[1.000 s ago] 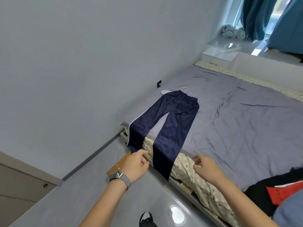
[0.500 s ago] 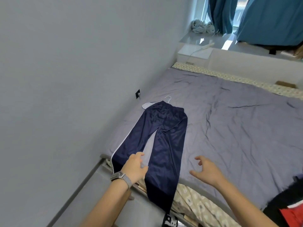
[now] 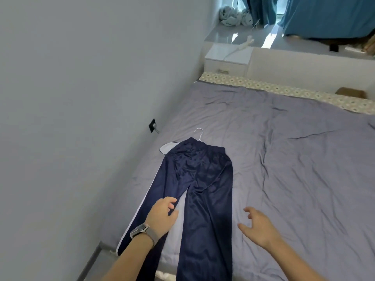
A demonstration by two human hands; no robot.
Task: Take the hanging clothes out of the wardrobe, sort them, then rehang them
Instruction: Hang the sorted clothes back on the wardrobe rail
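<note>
Navy trousers (image 3: 203, 179) with a white side stripe lie flat on the grey bed (image 3: 294, 159), waist toward the headboard. Their legs run over the bed's near edge. A white hanger (image 3: 198, 133) pokes out above the waistband. My left hand (image 3: 162, 213), with a watch on the wrist, lies on the left trouser leg near the knee. Its curled fingers and thumb pinch the inner edge of the cloth. My right hand (image 3: 261, 228) hovers with spread fingers over the sheet just right of the right leg and holds nothing.
A grey wall (image 3: 81, 98) runs along the bed's left side, with a dark socket (image 3: 152, 125) low down. A white bedside cabinet (image 3: 227, 59) and a window ledge with blue curtains (image 3: 324, 15) stand beyond the headboard.
I have stepped closer and the view has swung over the bed. My left hand moved from the hem up the left leg. My right hand went from the bed's edge out over the sheet.
</note>
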